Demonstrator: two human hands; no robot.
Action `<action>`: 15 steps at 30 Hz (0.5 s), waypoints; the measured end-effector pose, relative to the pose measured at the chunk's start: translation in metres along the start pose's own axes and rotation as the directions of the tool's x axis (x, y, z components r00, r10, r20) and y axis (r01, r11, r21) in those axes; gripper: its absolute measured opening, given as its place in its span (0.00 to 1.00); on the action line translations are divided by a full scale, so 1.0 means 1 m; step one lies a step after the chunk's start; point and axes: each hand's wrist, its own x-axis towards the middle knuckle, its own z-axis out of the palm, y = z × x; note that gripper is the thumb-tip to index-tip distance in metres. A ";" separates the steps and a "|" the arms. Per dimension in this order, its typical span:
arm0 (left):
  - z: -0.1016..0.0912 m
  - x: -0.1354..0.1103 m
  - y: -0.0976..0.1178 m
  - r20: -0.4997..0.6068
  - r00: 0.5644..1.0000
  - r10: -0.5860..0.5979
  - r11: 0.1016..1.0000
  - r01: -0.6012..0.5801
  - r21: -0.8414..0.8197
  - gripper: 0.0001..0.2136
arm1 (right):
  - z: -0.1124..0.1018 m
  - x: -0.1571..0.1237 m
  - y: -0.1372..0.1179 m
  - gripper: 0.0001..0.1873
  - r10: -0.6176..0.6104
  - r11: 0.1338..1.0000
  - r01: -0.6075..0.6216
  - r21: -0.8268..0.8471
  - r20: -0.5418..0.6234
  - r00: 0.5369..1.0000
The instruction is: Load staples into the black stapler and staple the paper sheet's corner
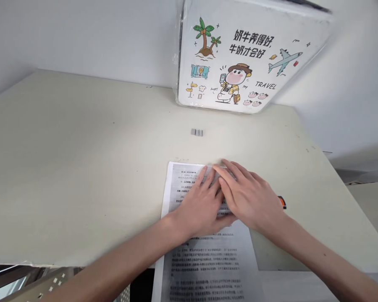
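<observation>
The person's two forearms (119,262) lie nearest the camera, reaching in over a printed paper (204,264) whose lower part runs towards the wearer, below the fingers. The paper lies beneath both hands, its upper part on the bench (82,167); whether it is one sheet or several cannot be told.

The left hand (203,205) is palm down on the print with its fingers (200,176) outstretched and gripping nothing visible. The right hand (252,197) crosses over the left fingertips near the top edge of the paper, its own fingers extended side by side; their undersides are hidden, so whether they pinch anything cannot be told.

Judging by this, the paper has been laid out and is now being steadied or smoothed. The upper right corner is covered, so anything done there cannot be checked. A few small grey pieces (197,132), perhaps staple strips, lie beyond the fingertips, well apart from them and apparently unused. An orange and black object (282,202) shows just beside the right hand, on the side away from the left fingers, mostly hidden and ungrasped as far as can be seen. Farther beyond the fingers stands a white printed box (220,54).
</observation>
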 end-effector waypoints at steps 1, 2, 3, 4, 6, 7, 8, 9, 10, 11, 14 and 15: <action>0.000 0.000 0.000 0.005 1.000 -0.002 1.000 0.002 0.003 0.36 | 0.001 0.001 -0.002 0.26 -0.004 1.000 0.004 -0.017 -0.002 1.000; 0.000 0.000 0.000 0.008 1.000 -0.003 1.000 0.003 0.005 0.37 | 0.002 0.001 -0.004 0.26 -0.007 1.000 0.007 -0.023 -0.004 1.000; 0.000 0.000 -0.001 0.008 1.000 -0.002 1.000 0.002 0.005 0.37 | 0.002 0.002 -0.005 0.26 -0.009 1.000 0.009 -0.017 -0.009 1.000; 0.000 0.000 -0.001 0.005 1.000 0.000 1.000 0.000 0.003 0.37 | 0.002 0.002 -0.005 0.26 -0.009 1.000 0.009 0.003 -0.016 1.000; 0.001 0.000 -0.002 -0.013 1.000 0.011 1.000 -0.011 -0.007 0.36 | 0.000 0.001 -0.001 0.25 0.007 0.997 -0.004 0.074 -0.035 0.999; 0.001 0.000 -0.002 -0.025 1.000 0.016 1.000 -0.017 -0.013 0.36 | -0.003 0.000 0.002 0.24 0.027 0.992 -0.021 0.128 -0.042 0.999; 0.002 0.000 -0.002 -0.035 0.999 0.018 1.000 -0.019 -0.018 0.37 | -0.005 -0.001 0.005 0.23 0.053 0.981 -0.042 0.191 -0.051 0.997; 0.003 0.000 -0.003 -0.042 0.999 0.016 1.000 -0.017 -0.020 0.37 | -0.008 -0.003 0.009 0.23 0.081 0.964 -0.061 0.258 -0.067 0.994; 0.003 0.000 -0.003 -0.041 0.999 0.011 1.000 -0.012 -0.020 0.38 | -0.010 -0.006 0.013 0.22 0.106 0.945 -0.071 0.318 -0.095 0.990; 0.004 0.000 -0.004 -0.035 0.999 0.005 1.000 -0.005 -0.018 0.39 | -0.012 -0.010 0.017 0.21 0.125 0.929 -0.067 0.364 -0.137 0.983; 0.002 -0.002 -0.008 -0.002 1.000 -0.006 1.000 0.006 -0.011 0.41 | -0.012 -0.027 0.027 0.17 0.072 0.921 0.040 0.388 -0.268 0.961; 0.000 -0.003 -0.011 0.010 1.000 -0.004 1.000 0.004 -0.009 0.41 | -0.010 -0.034 0.031 0.15 0.018 0.926 0.094 0.366 -0.292 0.956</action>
